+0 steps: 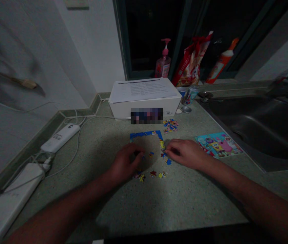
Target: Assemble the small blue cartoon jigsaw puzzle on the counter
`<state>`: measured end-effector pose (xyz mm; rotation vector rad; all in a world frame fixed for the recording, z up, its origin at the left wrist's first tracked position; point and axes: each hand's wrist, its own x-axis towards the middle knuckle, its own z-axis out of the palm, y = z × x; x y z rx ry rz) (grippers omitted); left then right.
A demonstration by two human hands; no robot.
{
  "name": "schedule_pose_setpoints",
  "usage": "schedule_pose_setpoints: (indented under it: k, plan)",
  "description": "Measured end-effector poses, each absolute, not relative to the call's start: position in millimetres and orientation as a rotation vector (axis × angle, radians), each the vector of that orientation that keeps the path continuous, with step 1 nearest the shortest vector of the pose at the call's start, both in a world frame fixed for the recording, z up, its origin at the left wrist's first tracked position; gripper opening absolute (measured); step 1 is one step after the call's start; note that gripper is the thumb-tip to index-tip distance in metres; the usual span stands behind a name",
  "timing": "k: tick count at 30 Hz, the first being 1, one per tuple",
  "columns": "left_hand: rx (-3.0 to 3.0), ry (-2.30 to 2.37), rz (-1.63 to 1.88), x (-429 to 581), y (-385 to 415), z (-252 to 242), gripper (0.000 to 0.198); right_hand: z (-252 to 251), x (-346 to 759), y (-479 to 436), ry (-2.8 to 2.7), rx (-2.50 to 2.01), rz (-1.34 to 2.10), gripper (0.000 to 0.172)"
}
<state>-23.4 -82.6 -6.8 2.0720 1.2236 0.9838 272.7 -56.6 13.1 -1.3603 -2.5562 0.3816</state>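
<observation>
A partly joined jigsaw puzzle (144, 134) lies on the counter, its blue top edge and right side forming a corner. My right hand (186, 153) is closed, its fingertips pinching a puzzle piece at the lower end of the right side. My left hand (126, 161) is curled left of the frame's open middle, thumb and forefinger close together; what they hold is too small to make out. Loose blue pieces (168, 162) lie just below my right fingertips. A small piece (151, 154) sits between the hands. Several more, including a yellow piece (162, 175), lie nearer me.
A pile of puzzle pieces (170, 125) lies before a white box (120, 107) topped with paper. Right of my hand is a colourful cartoon picture (219, 145), beside the sink (255, 118). Cans (191, 95) stand behind. Cables and a power strip (14, 200) run along the left.
</observation>
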Motion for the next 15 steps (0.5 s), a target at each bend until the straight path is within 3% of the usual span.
schedule_pose_setpoints:
  k: [10,15]
  plan:
    - [2.315,1.115,0.954,-23,-85,-2,0.014,21,267,-68,-2.633,-0.949,0.69,0.013]
    - [2.395,1.101,0.931,-24,-85,0,0.011,30,267,-74,-2.659,-0.915,0.679,0.014]
